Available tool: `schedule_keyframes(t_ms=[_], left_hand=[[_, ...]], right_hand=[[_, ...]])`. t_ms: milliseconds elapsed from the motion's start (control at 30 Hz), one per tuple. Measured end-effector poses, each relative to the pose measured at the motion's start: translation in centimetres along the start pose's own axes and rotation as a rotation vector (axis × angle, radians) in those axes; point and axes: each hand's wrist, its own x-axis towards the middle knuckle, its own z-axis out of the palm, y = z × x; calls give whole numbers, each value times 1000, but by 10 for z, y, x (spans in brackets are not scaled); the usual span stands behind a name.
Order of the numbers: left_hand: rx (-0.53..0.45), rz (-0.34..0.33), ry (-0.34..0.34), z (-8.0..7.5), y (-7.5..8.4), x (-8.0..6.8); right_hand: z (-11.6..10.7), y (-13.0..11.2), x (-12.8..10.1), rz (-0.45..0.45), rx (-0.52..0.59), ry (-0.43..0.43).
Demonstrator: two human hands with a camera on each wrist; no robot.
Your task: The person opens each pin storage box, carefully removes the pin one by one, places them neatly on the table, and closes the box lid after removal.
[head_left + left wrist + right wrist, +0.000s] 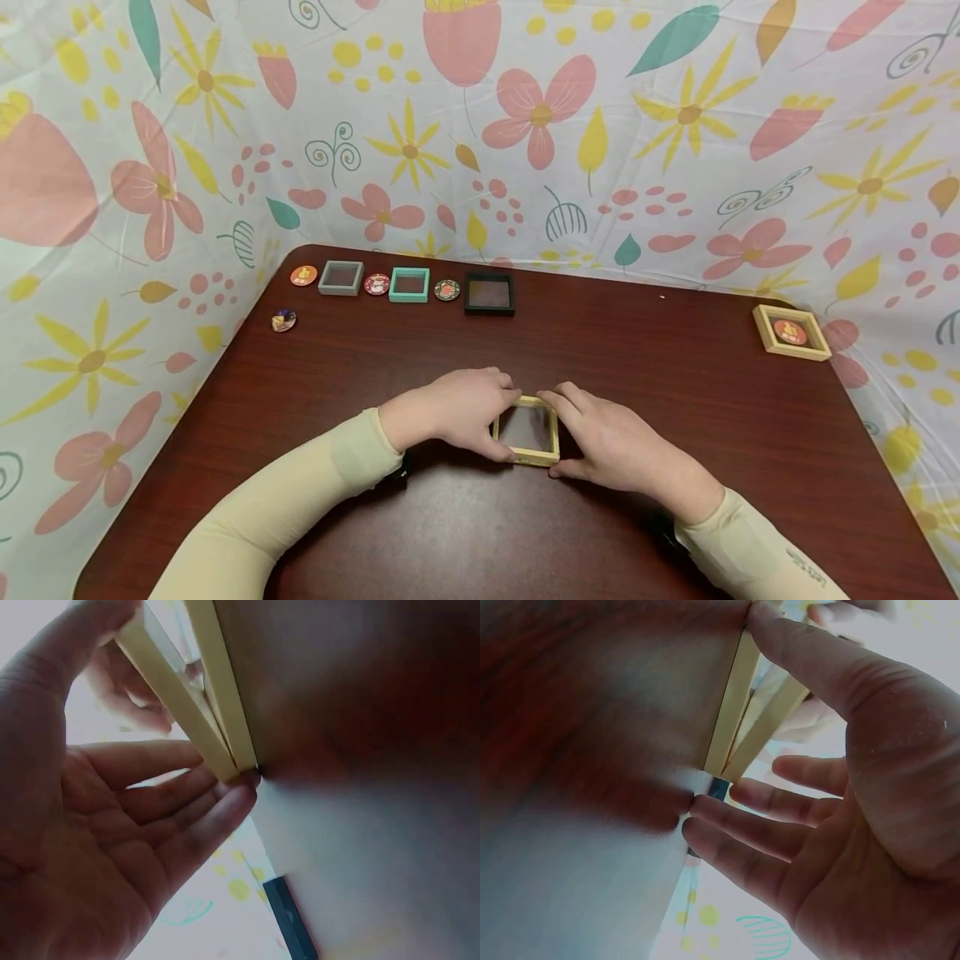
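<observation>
A pale yellow square display frame [536, 458] with a clear window is at the middle of the table, between both hands. Its two halves [172, 697] stand apart in a narrow V, joined at the far end, as the wrist views show. My left hand [461, 417] grips the frame's left side, thumb on the near edge and fingertips at the far corner. On the right side, my right hand [618, 437] holds it, the thumb [802, 645] against the near end of the table-side half. The window shows no badge inside.
Along the back left lie a grey frame [341, 263], a turquoise frame [409, 297], a black frame [490, 311] and several round badges [303, 275]. Another pale yellow frame [798, 351] with an orange badge [790, 332] inside lies back right. Patterned cloth [540, 192] borders the table.
</observation>
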Motion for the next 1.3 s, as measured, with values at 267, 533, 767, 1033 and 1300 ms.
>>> schedule_keyframes(t_ms=[267,533,767,1033,1300], left_hand=[[117,-18,25,1,12,-1],[120,-31,42,4,15,-1],[87,-55,25,4,16,-2],[54,-73,17,2,18,-2],[82,-93,4,3,22,-1]], right_hand=[[-1,1,-2,16,24,-37],[0,3,-1,58,58,-43],[0,2,0,68,50,-37],[0,1,0,86,44,-37],[1,-3,3,90,20,-7]])
